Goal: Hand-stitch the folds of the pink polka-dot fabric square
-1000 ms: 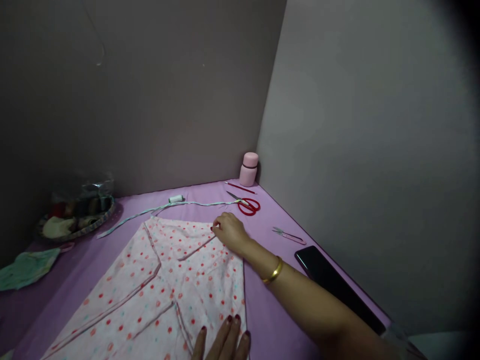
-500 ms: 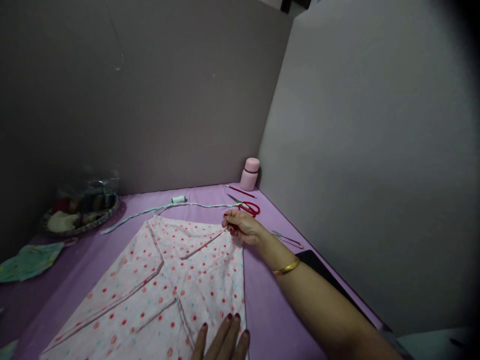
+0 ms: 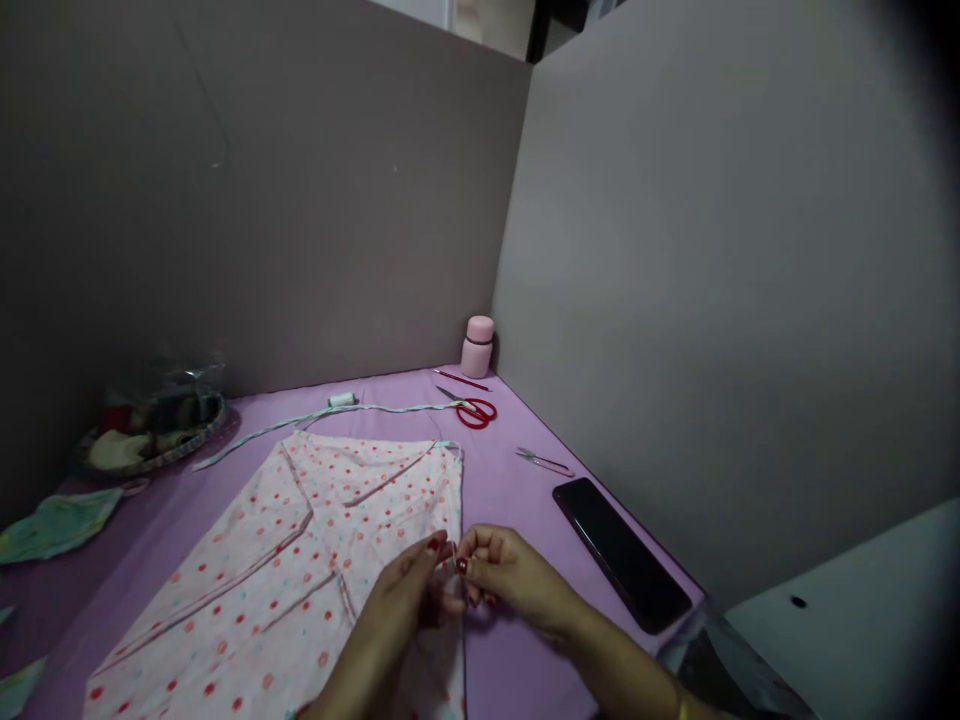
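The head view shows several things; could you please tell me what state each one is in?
Left hand: fingers bent, grip unclear.
Right hand: fingers bent, fingertips near the left's, grip unclear.
Dotted cloth: spread out.
Phone: face up, screen dark.
Pink bottle: upright, lid on.
Thread snips: lying flat, blades apart.
Red-handled scissors: lying flat.
Thread spool: on its side.
Red pencil: lying flat.

No readable text, labels, brands, numbers or signs.

Place: sewing spot, home or workshop unclear | grey partitions (image 3: 337,230) edge my table (image 3: 517,520) | I see scissors (image 3: 491,408), snips (image 3: 544,462), spool (image 3: 343,400), basket (image 3: 189,447) near my dotted cloth (image 3: 247,560)
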Demonstrator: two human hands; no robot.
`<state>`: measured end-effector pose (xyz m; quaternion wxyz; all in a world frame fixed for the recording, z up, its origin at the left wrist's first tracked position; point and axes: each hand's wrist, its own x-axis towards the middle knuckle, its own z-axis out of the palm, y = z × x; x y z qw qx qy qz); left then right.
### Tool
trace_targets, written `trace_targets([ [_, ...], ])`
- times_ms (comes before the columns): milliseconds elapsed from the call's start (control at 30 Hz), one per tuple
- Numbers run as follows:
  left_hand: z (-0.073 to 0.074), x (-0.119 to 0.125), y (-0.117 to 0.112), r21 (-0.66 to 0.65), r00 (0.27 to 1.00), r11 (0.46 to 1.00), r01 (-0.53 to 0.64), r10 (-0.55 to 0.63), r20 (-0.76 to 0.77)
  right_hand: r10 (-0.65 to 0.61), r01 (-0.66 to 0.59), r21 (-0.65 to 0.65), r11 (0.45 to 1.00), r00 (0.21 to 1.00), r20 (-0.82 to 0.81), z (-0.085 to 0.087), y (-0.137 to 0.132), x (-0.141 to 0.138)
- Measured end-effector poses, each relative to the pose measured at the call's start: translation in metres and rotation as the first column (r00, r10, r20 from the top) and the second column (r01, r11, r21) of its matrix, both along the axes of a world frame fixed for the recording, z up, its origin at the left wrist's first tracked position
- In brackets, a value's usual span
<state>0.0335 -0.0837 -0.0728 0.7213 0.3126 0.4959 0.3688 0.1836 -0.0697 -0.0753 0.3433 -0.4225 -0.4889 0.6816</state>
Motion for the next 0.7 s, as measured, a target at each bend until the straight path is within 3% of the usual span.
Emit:
trace_targets([
  [100, 0.011, 0.020, 0.015, -0.061, 0.998, 0.998, 0.005, -0.001, 0.069, 0.014, -0.013, 0.023, 1.000, 0.999, -0.049, -0.004, -0.014, 0.000],
  [233, 0.015, 0.023, 0.020, -0.039, 0.997, 0.998, -0.050, 0.052, 0.052, 0.055, -0.059, 0.053, 0.997, 0.996, 0.071, -0.007, -0.021, 0.012],
  [333, 0.018, 0.014, 0.018, 0.044, 0.998, 0.998, -0.051, 0.052, -0.017, -0.270, 0.253, 0.184, 0.950, 0.960, 0.077, -0.005, -0.013, 0.019],
  [400, 0.020, 0.009, 0.017, 0.095, 0.997, 0.995, -0.007, 0.014, -0.075, -0.396, 0.396, 0.049, 0.917, 0.918, 0.000, -0.003, -0.001, 0.017],
  [433, 0.021, 0.008, 0.016, 0.116, 0.994, 0.993, 0.023, -0.011, -0.105, -0.391, 0.387, -0.082, 0.919, 0.919, -0.047, -0.003, 0.007, 0.014],
  [533, 0.023, 0.007, 0.012, 0.151, 0.979, 0.980, 0.128, -0.100, -0.180, -0.327, 0.243, -0.369, 0.897, 0.927, -0.184, -0.003, 0.036, 0.001],
  [700, 0.025, 0.000, -0.010, 0.187, 0.911, 0.919, 0.347, -0.282, -0.301, -0.256, 0.097, -0.512, 0.853, 0.934, -0.249, -0.004, 0.087, -0.016],
])
